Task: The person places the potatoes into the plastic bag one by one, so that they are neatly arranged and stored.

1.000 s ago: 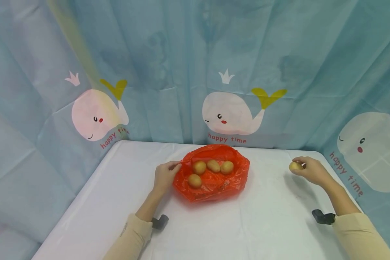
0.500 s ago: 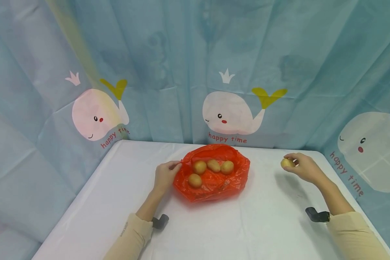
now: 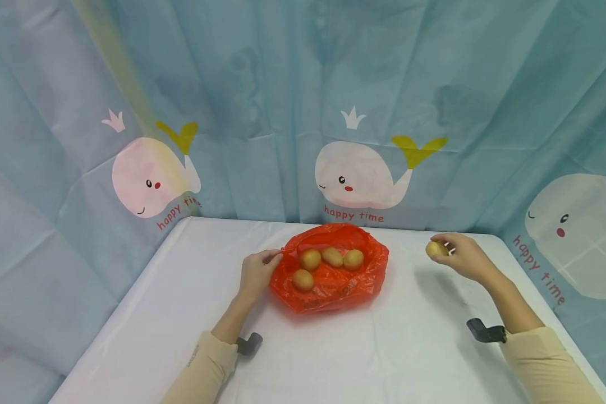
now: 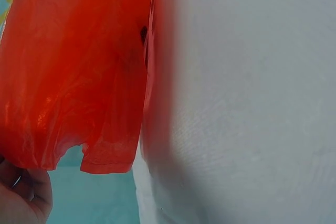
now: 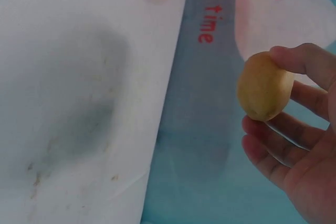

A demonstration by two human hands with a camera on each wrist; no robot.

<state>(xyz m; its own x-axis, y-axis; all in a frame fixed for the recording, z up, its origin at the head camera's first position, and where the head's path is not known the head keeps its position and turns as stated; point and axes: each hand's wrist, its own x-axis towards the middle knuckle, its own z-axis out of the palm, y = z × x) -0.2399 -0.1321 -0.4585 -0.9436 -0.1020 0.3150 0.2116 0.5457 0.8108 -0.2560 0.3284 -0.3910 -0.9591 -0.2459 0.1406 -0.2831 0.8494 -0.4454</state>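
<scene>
A red plastic bag (image 3: 328, 292) lies with its mouth spread on the white table, several potatoes (image 3: 303, 280) inside it. At the bag's left rim my left hand (image 3: 255, 276) pinches the plastic between thumb and fingers; the left wrist view shows that hand (image 4: 23, 195) at the bag's edge. Off to the bag's right, my right hand (image 3: 463, 257) holds one potato (image 3: 436, 249) above the table. In the right wrist view this potato (image 5: 264, 86) sits between thumb and fingertips, apart from the bag.
The white table (image 3: 323, 359) ends at the back against a blue curtain (image 3: 262, 112) printed with whales, which also hangs along both sides. A few brown specks (image 5: 37, 177) dot the cloth beneath my right hand. Each wrist carries a black camera mount (image 3: 486, 331).
My right hand has moved left and slightly away from me, bringing its potato closer to the bag. The left hand and the bag have stayed in place.
</scene>
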